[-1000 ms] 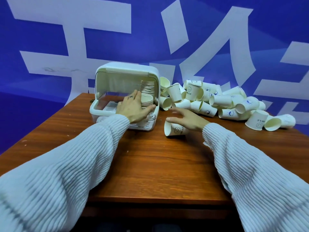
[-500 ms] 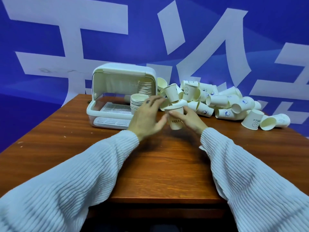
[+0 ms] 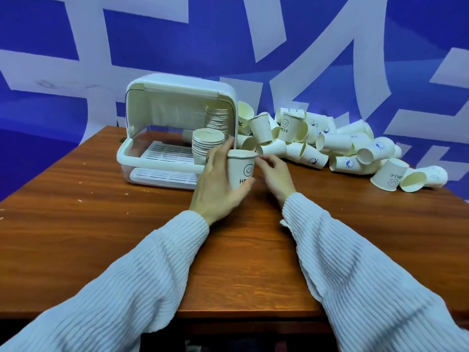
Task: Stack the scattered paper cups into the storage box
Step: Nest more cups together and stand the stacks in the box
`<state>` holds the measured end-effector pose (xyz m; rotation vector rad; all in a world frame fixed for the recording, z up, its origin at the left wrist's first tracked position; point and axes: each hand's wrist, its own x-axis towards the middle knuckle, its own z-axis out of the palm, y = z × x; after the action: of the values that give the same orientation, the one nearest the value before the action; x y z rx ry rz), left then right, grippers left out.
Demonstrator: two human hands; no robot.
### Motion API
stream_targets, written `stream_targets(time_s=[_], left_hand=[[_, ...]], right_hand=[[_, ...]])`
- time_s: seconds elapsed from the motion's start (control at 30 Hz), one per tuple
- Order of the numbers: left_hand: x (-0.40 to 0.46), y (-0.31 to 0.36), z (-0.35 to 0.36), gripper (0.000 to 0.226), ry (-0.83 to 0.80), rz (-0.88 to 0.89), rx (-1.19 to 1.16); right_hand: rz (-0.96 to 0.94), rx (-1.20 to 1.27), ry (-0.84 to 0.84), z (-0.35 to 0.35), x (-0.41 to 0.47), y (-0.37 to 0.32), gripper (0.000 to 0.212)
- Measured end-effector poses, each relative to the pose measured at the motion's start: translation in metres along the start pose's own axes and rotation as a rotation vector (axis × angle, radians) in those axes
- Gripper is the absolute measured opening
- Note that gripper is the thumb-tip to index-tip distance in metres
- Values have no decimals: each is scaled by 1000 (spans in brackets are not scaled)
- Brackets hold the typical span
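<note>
A: Left hand [image 3: 218, 185]?
B: Curled round an upright paper cup [image 3: 241, 170], smiley print facing the camera, held over the table [image 3: 101, 212] just right of the storage box [image 3: 175, 115].
A: Right hand [image 3: 275, 175]?
B: Beside the cup, fingers relaxed, holding nothing.
A: Box contents?
B: Lid raised; short stack of cups [image 3: 206, 146] at front right, taller stack [image 3: 218, 118] behind.
A: Remaining cups?
B: Scattered pile [image 3: 330, 148] lying right of the box, along the blue wall [image 3: 177, 47].
</note>
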<state>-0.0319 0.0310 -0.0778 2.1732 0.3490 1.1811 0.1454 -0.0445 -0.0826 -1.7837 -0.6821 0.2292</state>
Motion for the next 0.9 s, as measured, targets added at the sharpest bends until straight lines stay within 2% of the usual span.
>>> stream_targets(time_s=[0.07, 0.13, 0.23, 0.47, 0.7, 0.77, 0.9], left_hand=[[5, -5, -6, 90, 29, 36, 7], [11, -9, -12, 89, 82, 59, 17], [18, -15, -19, 88, 155, 68, 29], [20, -15, -25, 91, 205, 60, 25], [18, -14, -28, 89, 212, 35, 19], [17, -15, -28, 89, 219, 26, 16], [18, -15, -27, 90, 205, 39, 37]], right_hand=[[-19, -13, 129, 23, 7, 2, 28], [-49, -78, 188, 44, 15, 2, 36], [-161, -420, 93, 62, 33, 6, 48], [-99, -712, -98, 68, 65, 15, 52], [-168, -591, 3, 62, 58, 17, 46], [-228, -626, 19, 62, 57, 16, 42], [-151, -760, -71, 67, 64, 14, 44]])
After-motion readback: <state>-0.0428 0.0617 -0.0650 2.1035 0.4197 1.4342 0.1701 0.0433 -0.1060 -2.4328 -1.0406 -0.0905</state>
